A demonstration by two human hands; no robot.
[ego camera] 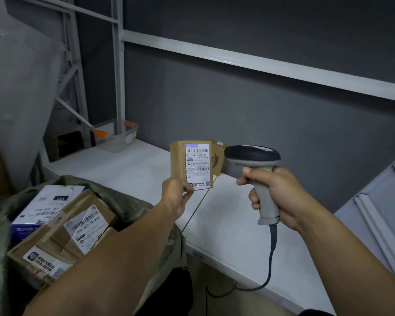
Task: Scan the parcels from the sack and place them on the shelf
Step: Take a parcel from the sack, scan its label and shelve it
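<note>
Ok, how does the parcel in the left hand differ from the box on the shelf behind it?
The held parcel is raised, pinched at its lower corner by the left hand; the shelf box stands on the shelf. The held parcel shows a white label; the shelf box shows dark print and a small sticker. Both are brown cardboard.

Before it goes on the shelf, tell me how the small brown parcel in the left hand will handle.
The small brown parcel looks stiff: its cardboard edges are square. It is probably light, since the left hand pinches just its bottom corner.
</note>
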